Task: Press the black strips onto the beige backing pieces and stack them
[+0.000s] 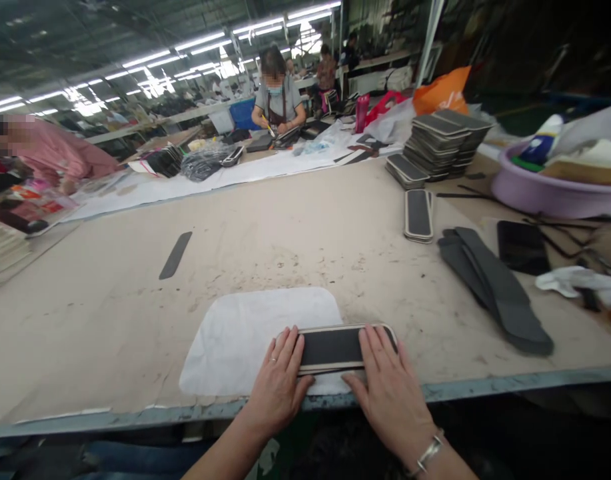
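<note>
A long panel [330, 349] with rounded corners, dark grey with a cream border, lies crosswise near the table's front edge. It seems to have another layer beneath it. My left hand [279, 377] grips its left end, fingers flat over the top and thumb at the near edge. At the other end my right hand [389, 383] holds it the same way, covering part of the border. Under the panel and to its left is a white sheet [230, 340] with rounded corners. Farther off on the left lies a loose dark grey strip [176, 256].
On the right are a small pile of bordered panels [418, 215], taller stacks [438, 143], long dark grey pieces [495, 290], a black phone [522, 247] and a purple basin [560, 190]. Across the table [285, 220] a person [279, 100] works; another in pink [65, 150] leans in at left.
</note>
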Action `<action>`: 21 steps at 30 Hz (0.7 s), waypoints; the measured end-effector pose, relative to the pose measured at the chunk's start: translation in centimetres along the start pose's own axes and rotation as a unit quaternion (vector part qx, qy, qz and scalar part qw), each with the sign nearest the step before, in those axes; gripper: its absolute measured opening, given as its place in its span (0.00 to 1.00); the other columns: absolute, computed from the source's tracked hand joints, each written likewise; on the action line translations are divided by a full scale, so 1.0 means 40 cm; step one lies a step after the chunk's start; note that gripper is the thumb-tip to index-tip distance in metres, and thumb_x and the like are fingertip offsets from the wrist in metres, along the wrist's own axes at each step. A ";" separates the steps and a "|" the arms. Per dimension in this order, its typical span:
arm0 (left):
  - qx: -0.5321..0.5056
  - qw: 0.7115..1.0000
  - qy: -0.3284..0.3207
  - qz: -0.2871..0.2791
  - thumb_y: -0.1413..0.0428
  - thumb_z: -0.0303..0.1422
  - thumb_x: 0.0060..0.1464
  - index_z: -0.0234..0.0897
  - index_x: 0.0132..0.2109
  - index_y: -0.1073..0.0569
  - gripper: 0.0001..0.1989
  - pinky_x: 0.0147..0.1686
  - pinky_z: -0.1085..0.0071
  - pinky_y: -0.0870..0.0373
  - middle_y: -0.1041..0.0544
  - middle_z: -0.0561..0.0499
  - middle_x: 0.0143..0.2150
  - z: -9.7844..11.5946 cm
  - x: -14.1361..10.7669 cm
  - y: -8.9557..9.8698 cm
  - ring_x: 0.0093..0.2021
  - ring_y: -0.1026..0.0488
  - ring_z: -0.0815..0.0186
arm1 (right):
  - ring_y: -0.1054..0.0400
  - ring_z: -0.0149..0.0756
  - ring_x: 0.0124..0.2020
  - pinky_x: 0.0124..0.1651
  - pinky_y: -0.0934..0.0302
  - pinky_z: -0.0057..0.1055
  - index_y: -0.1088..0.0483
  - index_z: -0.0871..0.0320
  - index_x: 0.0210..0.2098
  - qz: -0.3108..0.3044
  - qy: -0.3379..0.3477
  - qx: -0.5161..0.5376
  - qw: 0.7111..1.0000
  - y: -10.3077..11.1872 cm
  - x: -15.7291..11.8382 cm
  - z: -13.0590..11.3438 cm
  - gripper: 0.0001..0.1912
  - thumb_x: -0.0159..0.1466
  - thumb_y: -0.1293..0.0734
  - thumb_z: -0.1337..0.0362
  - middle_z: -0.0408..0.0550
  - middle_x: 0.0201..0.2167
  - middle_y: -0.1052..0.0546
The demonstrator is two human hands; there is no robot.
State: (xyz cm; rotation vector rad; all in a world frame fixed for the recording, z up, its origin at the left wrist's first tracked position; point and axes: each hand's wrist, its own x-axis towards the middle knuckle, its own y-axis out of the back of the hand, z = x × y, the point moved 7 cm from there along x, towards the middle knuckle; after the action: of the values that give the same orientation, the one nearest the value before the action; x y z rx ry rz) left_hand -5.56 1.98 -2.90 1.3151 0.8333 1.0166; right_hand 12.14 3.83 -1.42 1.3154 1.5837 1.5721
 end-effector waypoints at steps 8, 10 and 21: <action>0.024 0.999 -0.030 0.013 0.54 0.34 0.57 0.32 0.66 0.59 0.34 0.59 0.50 0.48 0.57 0.39 0.67 -0.006 -0.005 -0.018 0.66 0.60 0.51 | 0.64 0.44 0.65 0.63 0.62 0.47 0.56 0.63 0.63 -0.063 0.116 0.095 0.987 -0.057 0.070 -0.170 0.39 0.61 0.45 0.46 0.54 0.64 0.53; 0.027 0.999 -0.028 0.014 0.54 0.35 0.57 0.32 0.66 0.58 0.33 0.59 0.50 0.47 0.57 0.39 0.67 -0.006 -0.004 -0.018 0.66 0.60 0.51 | 0.63 0.43 0.65 0.63 0.62 0.46 0.56 0.64 0.63 -0.065 0.114 0.088 0.987 -0.065 0.063 -0.146 0.38 0.62 0.45 0.46 0.54 0.64 0.53; 0.021 1.000 0.004 -0.001 0.55 0.38 0.59 0.31 0.64 0.51 0.29 0.59 0.51 0.48 0.53 0.40 0.66 -0.002 0.001 -0.002 0.66 0.59 0.53 | 0.60 0.43 0.64 0.61 0.55 0.45 0.57 0.65 0.63 -0.026 0.019 -0.011 0.999 -0.039 -0.023 0.116 0.34 0.64 0.44 0.54 0.53 0.64 0.51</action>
State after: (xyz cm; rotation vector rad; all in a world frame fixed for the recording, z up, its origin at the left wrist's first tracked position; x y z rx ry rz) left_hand -5.62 2.07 -3.00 1.3457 0.8656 1.0097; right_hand 16.22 5.23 -3.94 1.2300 1.6051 1.5869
